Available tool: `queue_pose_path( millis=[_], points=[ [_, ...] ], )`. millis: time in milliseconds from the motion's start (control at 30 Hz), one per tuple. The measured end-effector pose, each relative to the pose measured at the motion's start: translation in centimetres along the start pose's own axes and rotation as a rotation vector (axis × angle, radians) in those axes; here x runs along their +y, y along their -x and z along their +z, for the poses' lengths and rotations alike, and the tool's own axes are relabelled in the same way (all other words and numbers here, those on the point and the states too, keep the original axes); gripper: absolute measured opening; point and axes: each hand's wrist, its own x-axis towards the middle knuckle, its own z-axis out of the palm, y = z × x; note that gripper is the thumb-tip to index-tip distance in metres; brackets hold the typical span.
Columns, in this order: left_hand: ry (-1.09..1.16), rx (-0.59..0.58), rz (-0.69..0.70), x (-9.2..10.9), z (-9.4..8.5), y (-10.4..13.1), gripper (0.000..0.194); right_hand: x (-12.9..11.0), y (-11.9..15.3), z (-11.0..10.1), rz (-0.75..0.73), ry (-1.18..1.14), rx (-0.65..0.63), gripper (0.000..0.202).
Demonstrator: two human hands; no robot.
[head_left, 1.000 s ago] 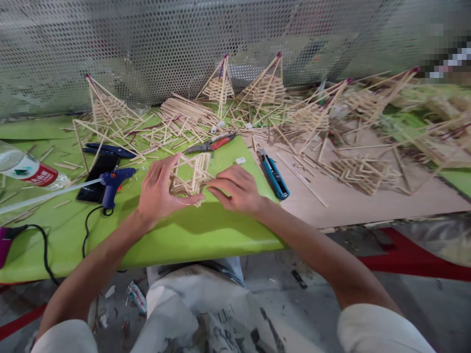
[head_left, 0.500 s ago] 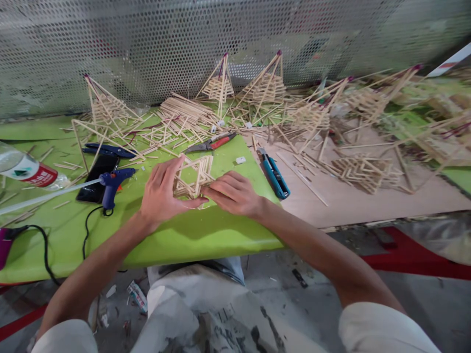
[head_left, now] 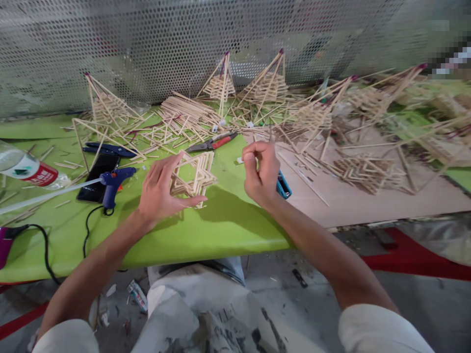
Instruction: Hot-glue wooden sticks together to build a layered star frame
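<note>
My left hand point(head_left: 158, 189) curls round the near-left side of a star-shaped frame of stacked thin wooden sticks point(head_left: 201, 177), thumb along its front edge. The frame rests on the green table cover point(head_left: 221, 225). To its right, my right hand point(head_left: 262, 174) is raised over the cover, with fingers folded and the thumb pressed to the index finger. Whatever lies in that pinch is too small or hidden to name. A small white piece point(head_left: 240, 160) shows beside its fingertips. Below the hand, a teal utility knife point(head_left: 284, 186) is partly covered by it.
Red-handled pliers point(head_left: 217, 142) lie behind the frame, before a heap of loose sticks point(head_left: 189, 110). At left are a blue glue gun point(head_left: 110, 189), a phone point(head_left: 90, 191) and a bottle point(head_left: 35, 169). Several stick pyramids point(head_left: 221, 86) stand along the perforated metal screen point(head_left: 154, 44).
My right hand has left the frame's near-right corner and moved right and up, now partly covering the utility knife. My left hand stays on the frame, which has barely moved.
</note>
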Motion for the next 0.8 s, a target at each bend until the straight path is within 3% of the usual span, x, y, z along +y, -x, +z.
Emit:
queue_pose_path(
  millis=[200, 367, 500, 633, 800],
  points=[
    [0.027, 0.058, 0.158, -1.4, -0.7, -0.1, 0.108, 1.0, 0.2, -0.4, 0.091, 0.048, -0.099, 0.029],
    [-0.035, -0.006, 0.037, -3.1, -1.5, 0.2, 0.113, 1.3, 0.3, 0.2, 0.017, 0.062, -0.160, 0.037],
    [-0.034, 0.022, -0.019, -4.1, -1.9, 0.6, 0.119, 1.6, 0.4, 1.1, -0.054, 0.046, -0.208, 0.018],
    [-0.031, -0.001, -0.020, -4.1, -2.1, 0.7, 0.119, 0.9, 0.4, 0.8, -0.078, -0.009, -0.193, 0.014],
    [-0.008, 0.182, 0.213, -3.2, -2.1, 0.0, 0.114, -0.6, 0.4, 0.1, -0.099, -0.166, -0.207, 0.021]
  ],
)
